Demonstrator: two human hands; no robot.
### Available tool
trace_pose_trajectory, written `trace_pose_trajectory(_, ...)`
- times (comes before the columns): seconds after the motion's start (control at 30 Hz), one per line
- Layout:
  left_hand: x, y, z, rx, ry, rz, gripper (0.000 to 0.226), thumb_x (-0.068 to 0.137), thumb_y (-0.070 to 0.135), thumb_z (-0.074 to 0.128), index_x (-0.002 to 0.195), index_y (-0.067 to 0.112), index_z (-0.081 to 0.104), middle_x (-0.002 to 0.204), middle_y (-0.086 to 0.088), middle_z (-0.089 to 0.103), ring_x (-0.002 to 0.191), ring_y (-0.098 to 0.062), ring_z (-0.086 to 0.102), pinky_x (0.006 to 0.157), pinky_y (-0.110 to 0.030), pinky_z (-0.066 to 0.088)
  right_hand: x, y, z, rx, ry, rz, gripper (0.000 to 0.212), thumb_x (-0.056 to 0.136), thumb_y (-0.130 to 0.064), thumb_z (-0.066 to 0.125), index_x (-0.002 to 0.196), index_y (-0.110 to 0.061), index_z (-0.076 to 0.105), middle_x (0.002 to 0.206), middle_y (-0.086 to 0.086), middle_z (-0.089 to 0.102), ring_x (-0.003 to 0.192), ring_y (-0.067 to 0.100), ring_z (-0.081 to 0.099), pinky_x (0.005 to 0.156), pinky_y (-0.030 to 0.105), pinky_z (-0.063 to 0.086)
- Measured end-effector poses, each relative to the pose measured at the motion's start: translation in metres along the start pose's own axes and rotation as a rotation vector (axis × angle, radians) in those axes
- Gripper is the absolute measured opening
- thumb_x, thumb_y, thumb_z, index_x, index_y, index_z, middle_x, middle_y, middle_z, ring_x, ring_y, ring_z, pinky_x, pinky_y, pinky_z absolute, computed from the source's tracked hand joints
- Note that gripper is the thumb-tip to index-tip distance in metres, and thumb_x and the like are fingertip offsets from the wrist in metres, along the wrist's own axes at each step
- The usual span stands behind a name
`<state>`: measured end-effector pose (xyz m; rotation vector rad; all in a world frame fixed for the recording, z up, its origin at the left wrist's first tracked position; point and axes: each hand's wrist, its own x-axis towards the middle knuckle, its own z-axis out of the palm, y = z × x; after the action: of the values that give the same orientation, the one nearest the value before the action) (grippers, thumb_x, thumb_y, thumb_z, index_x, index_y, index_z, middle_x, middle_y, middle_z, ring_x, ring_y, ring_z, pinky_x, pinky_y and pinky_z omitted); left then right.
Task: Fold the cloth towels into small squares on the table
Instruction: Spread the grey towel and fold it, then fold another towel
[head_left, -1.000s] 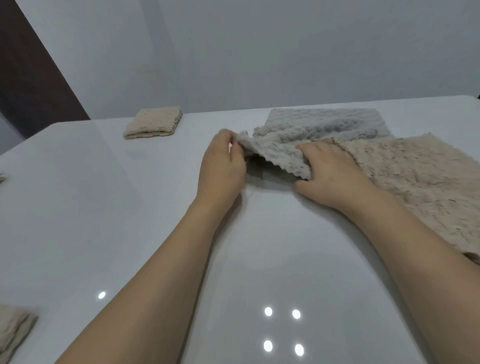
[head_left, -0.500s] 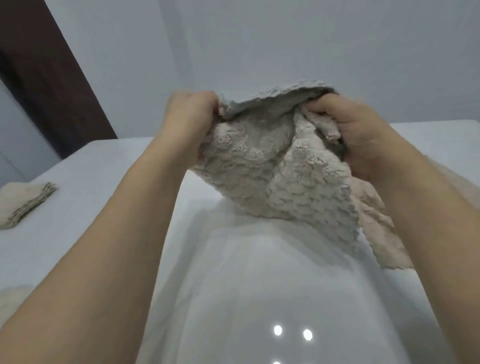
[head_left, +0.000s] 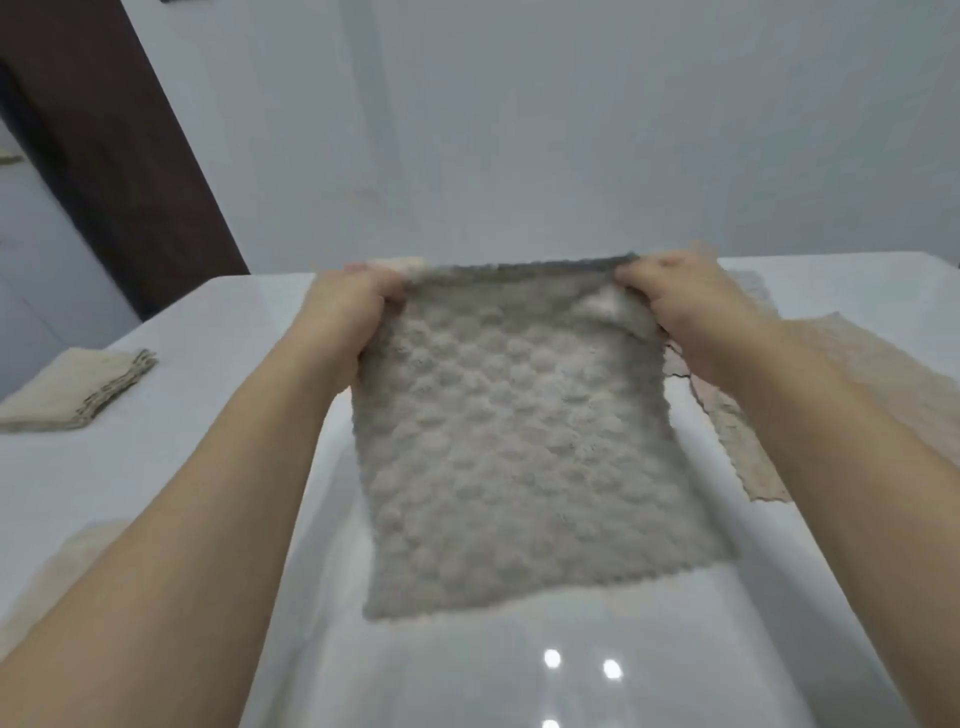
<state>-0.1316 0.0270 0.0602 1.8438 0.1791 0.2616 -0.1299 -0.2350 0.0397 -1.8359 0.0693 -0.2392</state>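
A: What has changed since half a second ago?

B: The bunched grey, bumpy-textured cloth towel has been shaken out; it now hangs as a flat sheet. A second ago it lay on the glossy white bench.

A: And the hands?

B: They are apart, each pinching one upper corner. The left hand grips the left corner, the right hand the right corner, and the top edge runs taut between them. The sheet's lower edge is blurred, so I cannot tell whether it touches the bench.

A: What lies around it?

B: Beyond the right forearm a beige, rough-edged cloth towel lies spread flat on the bench. Far left sits a folded cream towel square. A pale cloth shows at the near left, partly behind the left forearm. Behind the bench is a pale wall, with a dark brown panel at left.
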Motion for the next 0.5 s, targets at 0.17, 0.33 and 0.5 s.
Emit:
trace_pose_trajectory(0.17, -0.006, 0.024, -0.026, -0.24, 0.142, 0.317, 0.028, 0.078, -0.005, 0.051, 0.07, 0.021, 0.044, 0.061, 0.003, 0.039, 0.047, -0.008, 0.035, 0.044, -0.023, 0.025, -0.017, -0.039, 0.008, 0.162, 0.022, -0.405, 0.036, 0.091, -0.012, 0.053, 0.065, -0.014, 0.028, 0.062, 0.001, 0.025, 0.057, 0.012, 0.024, 0.054, 0.03, 0.018)
trace_pose_trajectory(0.33, -0.05, 0.013, -0.056, -0.068, -0.105, 0.433, 0.022, 0.065, 0.001, 0.043, 0.063, 0.023, 0.046, 0.072, 0.001, 0.052, 0.066, -0.015, 0.041, 0.057, -0.028, 0.029, -0.045, -0.034, -0.001, 0.205, -0.052, -0.451, 0.034, 0.079, -0.015, 0.055, 0.065, 0.014, 0.043, 0.059, 0.027, 0.035, 0.054, 0.04, 0.032, 0.051, 0.044, 0.024)
trace_pose_trajectory(0.5, -0.102, -0.036, -0.074, 0.387, -0.642, 0.155, 0.009, 0.063, 0.011, 0.053, 0.066, 0.019, 0.05, 0.073, -0.004, 0.05, 0.069, -0.018, 0.041, 0.063, -0.03, 0.032, -0.088, 0.01, -0.023, -0.136, -0.483, -0.137, 0.041, 0.063, -0.024, 0.059, 0.075, 0.016, 0.058, 0.066, 0.02, 0.056, 0.065, 0.024, 0.053, 0.063, 0.039, 0.041)
